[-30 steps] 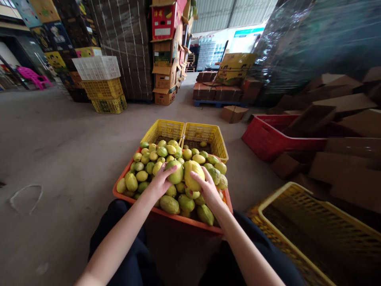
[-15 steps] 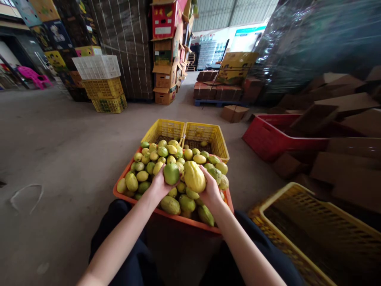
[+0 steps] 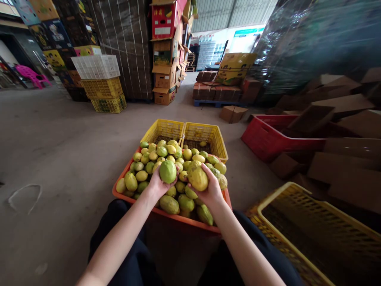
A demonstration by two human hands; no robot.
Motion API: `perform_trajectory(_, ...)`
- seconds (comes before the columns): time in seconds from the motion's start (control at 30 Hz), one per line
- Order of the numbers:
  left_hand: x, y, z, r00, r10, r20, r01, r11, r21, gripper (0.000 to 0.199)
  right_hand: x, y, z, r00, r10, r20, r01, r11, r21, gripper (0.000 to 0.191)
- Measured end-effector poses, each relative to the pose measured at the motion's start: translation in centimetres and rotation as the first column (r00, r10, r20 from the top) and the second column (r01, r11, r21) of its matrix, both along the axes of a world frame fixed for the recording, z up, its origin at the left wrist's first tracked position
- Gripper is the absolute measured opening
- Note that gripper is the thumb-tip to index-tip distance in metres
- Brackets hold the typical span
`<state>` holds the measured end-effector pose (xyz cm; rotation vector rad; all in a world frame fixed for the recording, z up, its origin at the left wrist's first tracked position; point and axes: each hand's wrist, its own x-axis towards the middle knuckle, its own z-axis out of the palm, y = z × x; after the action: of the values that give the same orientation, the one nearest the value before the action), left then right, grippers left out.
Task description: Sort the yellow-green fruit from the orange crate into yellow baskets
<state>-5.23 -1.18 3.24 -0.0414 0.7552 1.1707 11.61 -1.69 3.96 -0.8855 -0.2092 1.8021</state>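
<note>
My left hand [image 3: 158, 183] is wrapped round a green fruit [image 3: 168, 172], held above the heap. In my right hand [image 3: 212, 186] is a larger yellow fruit [image 3: 198, 177] with brownish-green patches. The two fruits are apart. Beneath both hands, an orange crate [image 3: 178, 219] is piled with green and yellow fruits, such as the mottled one [image 3: 169, 204] near its front edge. Behind it stand two yellow crates [image 3: 220, 139]; a small yellow fruit [image 3: 203, 143] lies in the right one.
At the lower right is a yellow crate [image 3: 285, 188]. Beyond it are a red crate [image 3: 262, 139] and loose cardboard [image 3: 342, 167]. White and yellow crates [image 3: 98, 66] are stacked at the back left. Cartons [image 3: 163, 57] and a loaded pallet [image 3: 217, 104] stand further back.
The yellow fruit has turned in my right hand, now showing a patchy side, and that hand's fingers have shifted round it. My left hand has tilted the green fruit and moved slightly left.
</note>
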Motion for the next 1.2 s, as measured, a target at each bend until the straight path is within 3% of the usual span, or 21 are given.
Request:
perform_trajectory(0.1, -0.1, 0.2, -0.4, 0.999, -0.022, 0.028, 0.021, 0.999, 0.026, 0.045, 0.4, 0.1, 0.5, 0.998, -0.051, 0.020, 0.053, 0.995, -0.086, 0.015)
perform_trajectory(0.23, -0.1, 0.5, -0.5, 1.000, 0.000, 0.024, 0.000, 1.000, -0.006, 0.048, 0.4, 0.3, 0.6, 0.999, -0.016, 0.039, 0.022, 0.990, -0.141, 0.024)
perform_trajectory(0.5, -0.2, 0.1, 1.3, 0.998, 0.033, 0.051, -0.030, 0.998, -0.046, 0.060, 0.3, 0.7, -0.4, 0.999, -0.038, -0.018, 0.036, 0.991, -0.125, 0.022)
perform_trajectory(0.63, -0.2, -0.2, 1.7, 0.998, 0.029, 0.049, -0.027, 0.999, -0.031, 0.055, 0.4, 0.6, -0.7, 1.000, 0.003, -0.016, -0.004, 0.995, -0.099, 0.027)
perform_trajectory(0.73, 0.1, -0.1, 1.2, 0.993, 0.027, -0.117, -0.022, 0.999, 0.049, 0.046, 0.1, 0.4, -1.0, 0.993, -0.040, 0.114, 0.037, 0.999, 0.029, 0.023)
perform_trajectory(0.8, 0.3, -0.1, 0.7, 0.945, 0.084, -0.315, -0.029, 0.984, 0.174, 0.038, -0.1, 0.1, -1.3, 0.949, -0.158, 0.271, 0.107, 0.975, 0.193, 0.031)
perform_trajectory(0.9, 0.3, -0.4, 0.1, 0.792, 0.279, -0.543, -0.023, 0.903, 0.430, 0.050, -0.3, -0.2, -1.6, 0.778, -0.417, 0.470, 0.171, 0.860, 0.480, 0.056)
perform_trajectory(1.0, 0.1, -0.9, 0.1, 0.704, 0.408, -0.582, 0.009, 0.814, 0.581, 0.058, -0.3, -0.6, -1.2, 0.649, -0.562, 0.512, 0.155, 0.757, 0.634, 0.067)
perform_trajectory(1.1, -0.1, -1.1, 0.6, 0.718, 0.397, -0.571, 0.031, 0.802, 0.596, 0.059, -0.5, -1.1, -0.7, 0.664, -0.563, 0.492, 0.151, 0.745, 0.650, 0.064)
perform_trajectory(1.2, -0.3, -1.1, 1.1, 0.763, 0.352, -0.543, 0.050, 0.805, 0.591, 0.051, -0.7, -1.3, -0.7, 0.766, -0.508, 0.393, 0.196, 0.768, 0.610, 0.060)
